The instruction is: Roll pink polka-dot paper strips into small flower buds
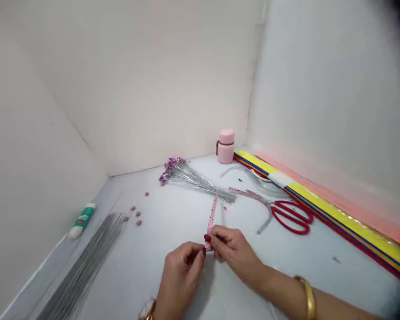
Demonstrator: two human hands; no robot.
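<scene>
Low in the middle of the view, my left hand (pixel 182 271) and my right hand (pixel 233 249) meet over a white table. Both pinch the near end of a narrow pink patterned strip (pixel 212 215), which runs away from me toward a bundle of silver wires tipped with purple beads (pixel 190 175). My fingers are closed round the strip's end. A gold bangle sits on my right wrist.
Red-handled scissors (pixel 290 215) lie right of my hands, beside a clear hairband (pixel 253 178) and another pink strip. Coloured paper sheets (pixel 336 213) line the right wall. A pink jar (pixel 226 146) stands at the back. Plain wires (pixel 83 266), a glue tube (pixel 82 221) and loose beads (pixel 136 215) lie left.
</scene>
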